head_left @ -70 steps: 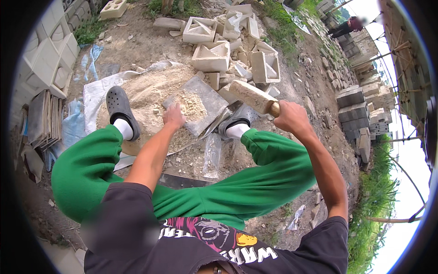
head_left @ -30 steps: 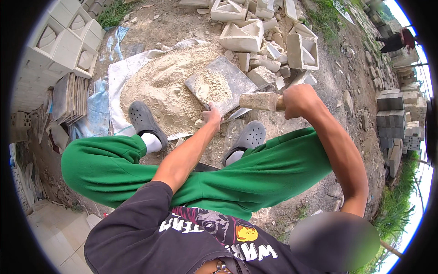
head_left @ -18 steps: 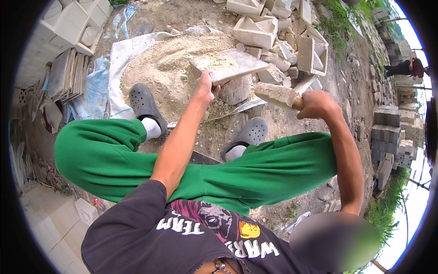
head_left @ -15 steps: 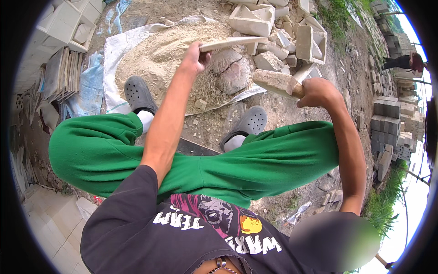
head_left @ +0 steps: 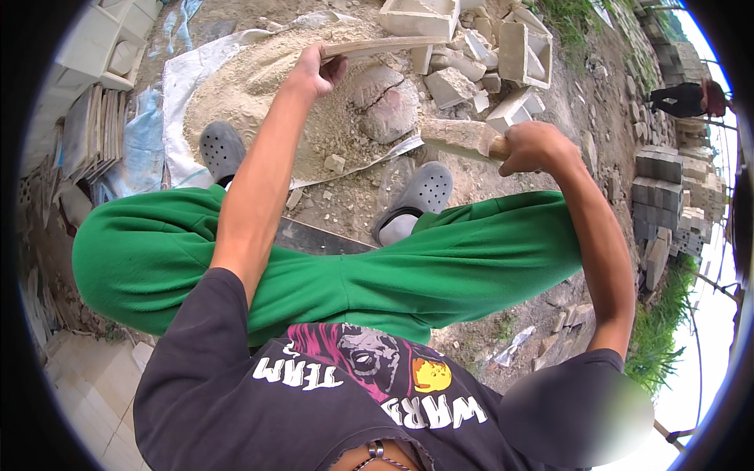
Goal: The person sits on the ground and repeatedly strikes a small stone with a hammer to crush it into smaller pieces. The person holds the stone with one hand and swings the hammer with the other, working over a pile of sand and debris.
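Observation:
My left hand [head_left: 320, 72] grips one end of a pale, thin slab [head_left: 385, 45], seen nearly edge-on, with a short piece projecting at its far end. The slab is above a cracked round stone [head_left: 385, 102] and pale crushed rubble. In my right hand [head_left: 538, 147] is the short handle of a wooden mallet [head_left: 459, 137]; its thick, dusty, block-shaped head points left. The mallet is apart from the slab and to the right of the stone. A white woven sheet [head_left: 179, 118] lies under the powder and stone.
Broken box-shaped blocks [head_left: 525, 55] and chunks are piled at the far right. Thin boards [head_left: 98, 133] stand stacked at left, near pale blocks [head_left: 94, 35]. My clogs [head_left: 424, 192] flank the sheet's near edge. Grey blocks [head_left: 658, 180] and another person [head_left: 679, 100] are farther right.
The whole view has shifted slightly, moving the scene up and left. My left hand still holds the slab and my right hand the mallet, which sits slightly nearer me relative to the stone.

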Motion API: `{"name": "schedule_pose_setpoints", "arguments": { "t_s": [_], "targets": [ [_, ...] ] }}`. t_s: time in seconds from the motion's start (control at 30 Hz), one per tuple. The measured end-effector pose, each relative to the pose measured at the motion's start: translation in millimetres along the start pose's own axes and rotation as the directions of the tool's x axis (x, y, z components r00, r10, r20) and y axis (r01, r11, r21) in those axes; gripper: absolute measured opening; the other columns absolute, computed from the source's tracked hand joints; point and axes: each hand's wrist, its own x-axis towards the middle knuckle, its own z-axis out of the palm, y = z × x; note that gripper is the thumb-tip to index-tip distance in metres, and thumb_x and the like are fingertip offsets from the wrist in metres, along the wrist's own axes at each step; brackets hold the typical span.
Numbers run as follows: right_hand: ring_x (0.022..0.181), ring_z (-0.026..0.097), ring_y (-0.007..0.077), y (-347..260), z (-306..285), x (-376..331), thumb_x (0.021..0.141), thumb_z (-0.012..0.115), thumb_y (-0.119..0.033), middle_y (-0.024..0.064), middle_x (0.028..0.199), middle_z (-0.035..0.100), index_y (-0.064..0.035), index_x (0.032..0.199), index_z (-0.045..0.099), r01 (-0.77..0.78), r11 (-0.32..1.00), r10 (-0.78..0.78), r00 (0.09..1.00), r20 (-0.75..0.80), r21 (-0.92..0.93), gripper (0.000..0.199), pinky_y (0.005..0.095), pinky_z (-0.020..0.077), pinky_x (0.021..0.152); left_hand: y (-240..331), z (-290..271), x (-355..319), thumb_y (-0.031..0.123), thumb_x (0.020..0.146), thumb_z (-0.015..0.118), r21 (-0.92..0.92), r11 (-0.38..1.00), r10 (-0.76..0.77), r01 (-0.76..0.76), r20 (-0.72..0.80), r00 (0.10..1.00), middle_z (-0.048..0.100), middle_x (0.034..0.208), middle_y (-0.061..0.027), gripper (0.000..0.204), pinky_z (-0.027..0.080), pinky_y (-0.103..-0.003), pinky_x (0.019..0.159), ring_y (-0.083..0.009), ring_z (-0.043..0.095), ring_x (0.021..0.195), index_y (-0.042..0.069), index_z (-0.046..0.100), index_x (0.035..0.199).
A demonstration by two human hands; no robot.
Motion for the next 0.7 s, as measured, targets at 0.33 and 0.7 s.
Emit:
{"name": "schedule_pose_setpoints", "arguments": {
  "t_s": [0.33, 0.7],
  "targets": [
    [0.088, 0.071, 0.0346, 5, 1, -5, 0.068, 0.081, -0.043, 0.0203, 0.091, 0.073, -0.0008, 0.095, 0.075, -0.001, 0.999, 0.002, 1.0, -0.022, 0.039, 0.051, 0.043, 0.0559, 0.083, -97, -5, -33, 0.002, 0.082, 0.063, 0.494, 0.841, 0.273, -0.22, -0.037, 0.961, 0.046, 0.13, -0.0194, 0.104, 0.061, -0.044, 0.074, -0.0255, 0.061, 0.1, 0.015, -0.01, 0.154],
    [0.09, 0.07, 0.0359, 20, 16, -5, 0.068, 0.081, -0.042, 0.0209, 0.094, 0.073, -0.002, 0.095, 0.075, -0.012, 0.995, 0.013, 1.0, -0.01, 0.101, 0.049, 0.0438, 0.0553, 0.085, -157, -40, -17, 0.019, 0.093, 0.067, 0.688, 0.709, 0.196, -0.157, 0.023, 0.98, 0.057, 0.126, -0.0189, 0.095, 0.058, -0.043, 0.077, -0.0251, 0.063, 0.101, 0.016, -0.002, 0.158]
  ]
}}
